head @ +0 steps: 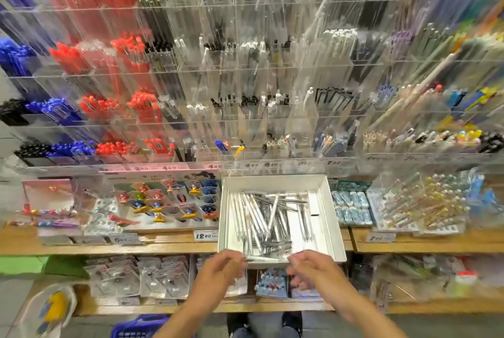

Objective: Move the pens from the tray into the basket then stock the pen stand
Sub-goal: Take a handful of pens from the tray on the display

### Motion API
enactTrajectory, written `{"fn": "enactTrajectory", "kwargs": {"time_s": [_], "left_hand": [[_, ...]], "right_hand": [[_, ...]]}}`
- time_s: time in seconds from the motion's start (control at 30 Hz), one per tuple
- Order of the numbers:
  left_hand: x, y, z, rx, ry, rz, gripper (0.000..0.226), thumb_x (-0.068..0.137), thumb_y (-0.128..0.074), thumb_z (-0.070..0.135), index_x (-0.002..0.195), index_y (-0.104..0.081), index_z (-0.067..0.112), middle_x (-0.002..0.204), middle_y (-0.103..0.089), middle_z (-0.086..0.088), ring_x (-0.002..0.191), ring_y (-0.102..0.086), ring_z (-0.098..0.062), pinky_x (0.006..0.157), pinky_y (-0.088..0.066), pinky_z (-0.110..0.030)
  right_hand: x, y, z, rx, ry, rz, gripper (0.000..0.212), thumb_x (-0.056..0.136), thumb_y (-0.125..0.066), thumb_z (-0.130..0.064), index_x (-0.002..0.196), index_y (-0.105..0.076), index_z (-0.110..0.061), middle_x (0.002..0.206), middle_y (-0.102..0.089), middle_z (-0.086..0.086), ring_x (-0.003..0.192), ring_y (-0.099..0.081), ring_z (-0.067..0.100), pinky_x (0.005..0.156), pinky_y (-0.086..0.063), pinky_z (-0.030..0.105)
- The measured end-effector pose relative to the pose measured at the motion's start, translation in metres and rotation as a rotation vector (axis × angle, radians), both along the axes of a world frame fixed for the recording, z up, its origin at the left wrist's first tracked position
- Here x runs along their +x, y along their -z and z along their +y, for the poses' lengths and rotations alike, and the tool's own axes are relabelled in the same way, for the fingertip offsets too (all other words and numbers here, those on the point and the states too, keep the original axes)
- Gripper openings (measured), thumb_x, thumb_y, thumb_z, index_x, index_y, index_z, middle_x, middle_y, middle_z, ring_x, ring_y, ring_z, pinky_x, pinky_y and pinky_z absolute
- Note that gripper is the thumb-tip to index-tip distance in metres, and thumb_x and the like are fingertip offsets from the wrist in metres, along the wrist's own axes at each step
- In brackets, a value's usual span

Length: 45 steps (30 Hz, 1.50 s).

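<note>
A white tray (331,217) sits on the wooden shelf, holding several white and silver pens (268,215) in a loose heap. My left hand (218,269) and my right hand (313,269) meet at the tray's near edge. Their curled fingers hold the two ends of a small bunch of pens (268,258) lying crosswise; motion blur hides the exact grip. The blue basket (139,326) shows at the bottom edge, below my left forearm. The clear acrylic pen stand (245,78) fills the wall above, with tiers of red, blue, black and clear pens.
Left of the tray lie character pen toppers (169,201), to its right eraser packs (351,206) and a clear box of decorated pens (420,204). A lower shelf (136,277) holds packaged goods. Price tags (203,235) line the shelf edges.
</note>
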State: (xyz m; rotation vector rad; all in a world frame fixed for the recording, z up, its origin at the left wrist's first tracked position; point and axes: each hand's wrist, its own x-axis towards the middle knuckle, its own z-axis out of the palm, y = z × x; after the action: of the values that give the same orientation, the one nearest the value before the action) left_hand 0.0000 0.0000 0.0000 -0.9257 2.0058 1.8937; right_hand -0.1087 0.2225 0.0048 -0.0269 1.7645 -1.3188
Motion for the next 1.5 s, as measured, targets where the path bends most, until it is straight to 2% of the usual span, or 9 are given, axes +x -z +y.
{"fn": "enactTrajectory", "kwargs": {"time_s": [0.17,0.5,0.67,0.8,1.0,1.1,1.23,1.33,1.5], "left_hand": [[-0.074,0.005,-0.013,0.012,-0.041,0.012,0.017,0.101,-0.052,0.017,0.105,-0.069,0.014,0.097,-0.074,-0.003,0.088,-0.070,-0.015,0.080,-0.055,-0.024],[-0.100,0.038,-0.017,0.096,-0.093,-0.124,0.018,0.100,-0.052,0.014,0.105,-0.069,0.017,0.099,-0.074,-0.003,0.088,-0.069,-0.014,0.069,-0.055,-0.017],[-0.085,0.040,-0.018,0.295,-0.170,-0.163,0.020,0.100,-0.051,0.015,0.109,-0.069,0.012,0.099,-0.074,-0.012,0.079,-0.067,-0.018,0.071,-0.055,-0.030],[-0.082,0.037,-0.019,0.499,-0.266,-0.206,0.030,0.104,-0.042,0.023,0.117,-0.062,0.005,0.093,-0.074,-0.011,0.081,-0.067,-0.023,0.073,-0.055,-0.035],[-0.088,0.027,-0.023,0.639,-0.261,-0.213,0.037,0.103,-0.046,0.034,0.110,-0.063,0.002,0.089,-0.067,-0.011,0.074,-0.064,-0.019,0.065,-0.054,-0.031],[-0.087,0.027,-0.027,0.578,-0.285,-0.178,0.027,0.103,-0.043,0.025,0.095,-0.059,0.006,0.082,-0.062,-0.010,0.067,-0.063,-0.015,0.057,-0.053,-0.026],[-0.081,0.028,-0.036,0.572,-0.433,-0.130,0.017,0.104,-0.046,0.019,0.102,-0.057,0.006,0.081,-0.068,-0.010,0.072,-0.069,-0.024,0.062,-0.057,-0.033],[-0.073,0.027,-0.035,0.596,-0.424,-0.144,0.018,0.104,-0.047,0.021,0.106,-0.058,0.007,0.081,-0.069,-0.009,0.068,-0.067,-0.022,0.062,-0.057,-0.032],[-0.071,0.028,-0.039,0.619,-0.462,-0.129,0.020,0.105,-0.045,0.019,0.109,-0.058,0.005,0.081,-0.069,-0.011,0.066,-0.065,-0.022,0.059,-0.056,-0.032]], "right_hand": [[-0.071,0.033,-0.061,0.071,0.307,0.113,0.015,0.095,-0.057,-0.008,0.106,-0.064,-0.014,0.084,-0.073,0.005,0.068,-0.069,0.019,0.068,-0.059,0.032],[-0.108,0.113,-0.111,0.532,0.084,0.289,0.033,0.093,-0.063,-0.029,0.074,-0.069,-0.003,0.080,-0.072,0.010,0.061,-0.062,0.018,0.070,-0.053,0.026],[-0.101,0.091,-0.100,0.330,0.113,0.341,0.011,0.093,-0.060,-0.020,0.089,-0.056,-0.029,0.072,-0.068,-0.003,0.052,-0.061,0.007,0.048,-0.050,0.024],[-0.069,0.073,-0.079,0.083,-0.202,0.401,0.046,0.091,-0.061,-0.010,0.097,-0.058,-0.055,0.081,-0.069,-0.010,0.062,-0.066,0.004,0.053,-0.053,0.018],[-0.036,0.066,-0.088,-0.107,-0.589,0.666,0.036,0.090,-0.049,-0.013,0.117,-0.062,-0.034,0.105,-0.067,-0.007,0.074,-0.052,-0.014,0.068,-0.040,0.006],[-0.046,0.060,-0.093,-0.161,-0.554,0.582,0.044,0.092,-0.048,-0.015,0.117,-0.060,-0.049,0.098,-0.070,-0.015,0.054,-0.056,0.005,0.053,-0.048,0.017],[-0.070,0.066,-0.115,0.018,0.009,0.426,0.041,0.092,-0.057,-0.006,0.104,-0.063,-0.045,0.086,-0.073,-0.013,0.064,-0.068,0.023,0.060,-0.057,0.051],[-0.081,0.085,-0.146,0.269,-0.060,0.391,0.028,0.094,-0.060,-0.025,0.121,-0.058,-0.019,0.094,-0.071,-0.004,0.067,-0.065,0.016,0.061,-0.053,0.030],[-0.076,0.112,-0.168,0.404,-0.157,0.416,0.019,0.093,-0.062,-0.025,0.112,-0.063,-0.018,0.110,-0.068,-0.001,0.076,-0.057,0.004,0.066,-0.043,0.015]]}}
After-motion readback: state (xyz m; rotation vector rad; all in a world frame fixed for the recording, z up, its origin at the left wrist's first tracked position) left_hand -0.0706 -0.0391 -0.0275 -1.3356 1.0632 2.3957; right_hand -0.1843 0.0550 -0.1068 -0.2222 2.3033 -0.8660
